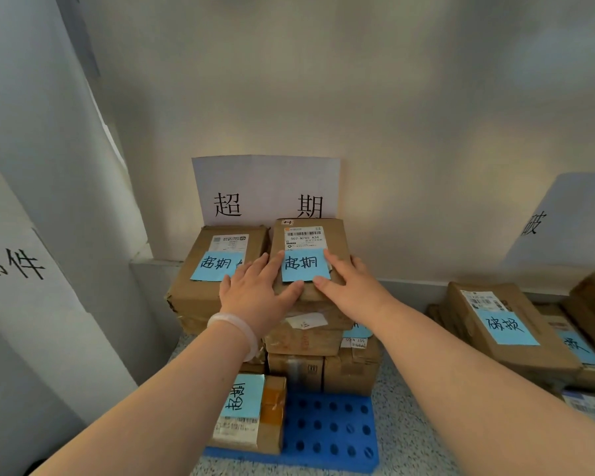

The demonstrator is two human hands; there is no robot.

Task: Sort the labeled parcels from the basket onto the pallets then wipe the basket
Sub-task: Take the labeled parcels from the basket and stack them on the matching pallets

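The brown cardboard parcel with a blue note (310,235) sits on top of the pile on the blue plastic pallet with holes (330,427). The white paper sign (265,187) behind has matching words, so it likely belongs here. The left hand (258,290) and right hand (347,286) lie flat on it, one each side of the note. The grip is loose with fingers straight, probably to steady the parcel.

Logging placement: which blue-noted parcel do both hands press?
The top parcel, right of its neighbour under the sign; its note lies between the left hand and right hand.

Wall sign (265,190) 超期; parcel lbl (304,237) 507-N705 A34.
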